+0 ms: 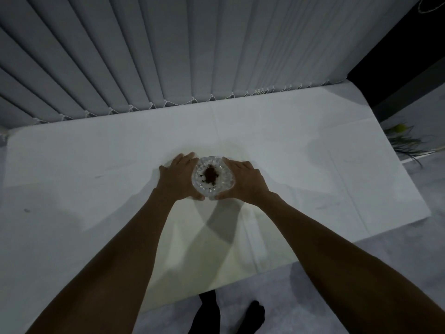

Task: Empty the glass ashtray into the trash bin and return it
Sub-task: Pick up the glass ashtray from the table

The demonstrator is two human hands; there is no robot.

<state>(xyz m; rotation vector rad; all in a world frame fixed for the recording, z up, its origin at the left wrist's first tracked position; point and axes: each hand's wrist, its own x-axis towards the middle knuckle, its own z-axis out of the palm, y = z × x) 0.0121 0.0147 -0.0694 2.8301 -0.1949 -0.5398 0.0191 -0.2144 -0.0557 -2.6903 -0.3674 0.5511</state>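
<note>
- Here, the white table fills the left of the scene, its far edge lying against grey vertical blinds whose bottom chain runs along that edge.
- The left hand lies against the left side of the glass ashtray, fingers spread and curved round its wall, the thumb at its near rim.
- The ashtray sits near the middle of the table, between the two hands, upright, with a dark brown heap of ash in its bowl and a few specks around it.
- The right hand cups the ashtray's right side in the same way, partly open, fingers touching the glass.
- Whether the ashtray rests on the table or is lifted clear cannot be told.
- Far right, beyond the table edge, thin green leaves lie low.
</note>
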